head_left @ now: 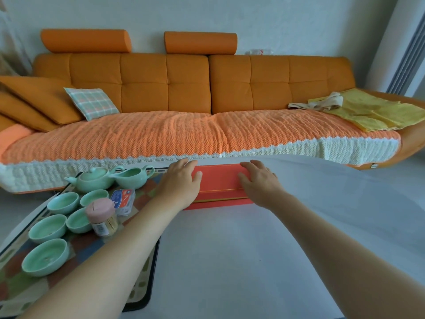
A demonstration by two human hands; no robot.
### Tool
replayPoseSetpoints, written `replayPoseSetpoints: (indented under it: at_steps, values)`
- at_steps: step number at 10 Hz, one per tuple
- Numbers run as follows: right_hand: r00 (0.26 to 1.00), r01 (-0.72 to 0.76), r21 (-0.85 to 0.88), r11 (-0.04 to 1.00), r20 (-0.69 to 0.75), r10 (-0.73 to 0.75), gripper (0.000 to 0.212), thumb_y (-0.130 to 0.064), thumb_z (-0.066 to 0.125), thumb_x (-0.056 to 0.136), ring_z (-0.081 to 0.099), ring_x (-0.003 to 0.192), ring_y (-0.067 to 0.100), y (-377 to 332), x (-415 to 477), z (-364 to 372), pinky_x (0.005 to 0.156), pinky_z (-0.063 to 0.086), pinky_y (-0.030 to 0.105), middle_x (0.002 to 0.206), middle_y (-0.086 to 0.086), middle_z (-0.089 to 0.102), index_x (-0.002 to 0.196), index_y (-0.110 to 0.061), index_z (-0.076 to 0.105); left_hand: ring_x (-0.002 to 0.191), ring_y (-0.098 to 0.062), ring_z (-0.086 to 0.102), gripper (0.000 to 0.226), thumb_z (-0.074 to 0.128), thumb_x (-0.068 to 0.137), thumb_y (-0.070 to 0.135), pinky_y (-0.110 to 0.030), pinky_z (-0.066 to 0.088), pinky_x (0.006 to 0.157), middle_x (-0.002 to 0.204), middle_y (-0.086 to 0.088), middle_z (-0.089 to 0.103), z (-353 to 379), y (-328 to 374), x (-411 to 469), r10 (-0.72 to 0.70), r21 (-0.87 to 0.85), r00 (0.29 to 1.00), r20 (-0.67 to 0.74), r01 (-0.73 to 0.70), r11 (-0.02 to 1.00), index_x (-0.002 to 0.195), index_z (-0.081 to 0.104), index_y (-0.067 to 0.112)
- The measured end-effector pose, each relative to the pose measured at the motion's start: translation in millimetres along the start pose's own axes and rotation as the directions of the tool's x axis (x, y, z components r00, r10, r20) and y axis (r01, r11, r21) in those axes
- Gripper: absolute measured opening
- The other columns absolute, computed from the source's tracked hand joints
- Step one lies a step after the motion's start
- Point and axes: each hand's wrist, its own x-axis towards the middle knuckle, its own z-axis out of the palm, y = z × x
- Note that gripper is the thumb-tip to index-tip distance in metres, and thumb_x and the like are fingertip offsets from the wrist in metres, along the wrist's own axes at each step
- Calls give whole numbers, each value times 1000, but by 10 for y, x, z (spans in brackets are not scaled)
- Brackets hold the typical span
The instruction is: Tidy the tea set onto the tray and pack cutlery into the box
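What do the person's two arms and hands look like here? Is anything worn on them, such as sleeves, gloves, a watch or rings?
Both forearms are bare as far as the picture shows; no sleeve reaches into view. The left hand and the right hand wear no gloves. No watch, bracelet or ring can be seen on either wrist or on the fingers that show. The fingernails look short and unpainted.
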Motion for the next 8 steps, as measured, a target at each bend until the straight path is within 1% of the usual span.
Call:
replayPoseSetpoints:
  at_steps: [1,2,3,4,5,6,7,8]
  values:
    - [993,22,-56,998,113,-16,54,-51,35,97,27,144,26,16,145,51,116,22,46,159,2,26,148,-30,36,150,-18,6,58,24,103,46,-42,12,120,164,-1,10,98,-74,152,-6,73,984,176,-7,997,156,19,21]
    - [984,9,-33,999,180,-3,59,-55,37,97,27,145,25,76,282,77,116,25,43,161,-1,22,151,-31,33,150,-14,-5,65,21,102,53,-41,3,121,165,4,-2,182,-172,203,-44,22,953,301,39,999,157,8,22]
    - [977,-9,-8,1000,212,10,61,-56,38,97,32,142,27,104,347,77,112,29,39,162,-4,18,152,-31,30,150,-12,-8,67,19,101,55,-39,1,119,164,7,-5,221,-187,188,-59,7,946,320,60,998,157,4,21]
    - [980,9,-53,999,200,2,61,-55,36,97,33,141,27,75,346,93,112,29,40,161,-3,19,152,-32,29,149,-11,-10,65,17,102,52,-38,2,119,164,7,-7,250,-169,172,-53,17,949,311,51,999,157,2,21]
    - [988,54,-165,985,154,-29,59,-55,30,97,32,142,27,36,285,110,115,22,44,161,0,22,151,-33,28,149,-11,-11,65,15,102,53,-39,2,119,164,6,-10,260,-169,154,-57,36,949,310,48,998,157,1,21]
    - [988,56,-179,982,149,-29,58,-55,28,96,27,144,26,28,264,82,116,18,46,161,1,22,151,-34,29,150,-13,-10,66,14,102,55,-39,2,119,164,4,-10,240,-171,159,-47,63,952,304,30,998,157,2,21]
    - [983,48,-156,987,184,-18,58,-58,27,97,21,147,26,21,227,26,117,14,48,162,2,19,151,-35,30,150,-13,-6,68,16,101,57,-39,1,120,164,5,-4,217,-173,121,-35,59,958,285,19,998,157,5,22]
    - [993,25,-35,999,115,-21,59,-60,26,98,19,148,25,-34,221,-124,118,13,49,163,2,17,151,-35,32,150,-13,-1,67,20,100,58,-40,5,120,164,7,4,95,-164,102,9,-32,983,185,-3,999,157,12,24]
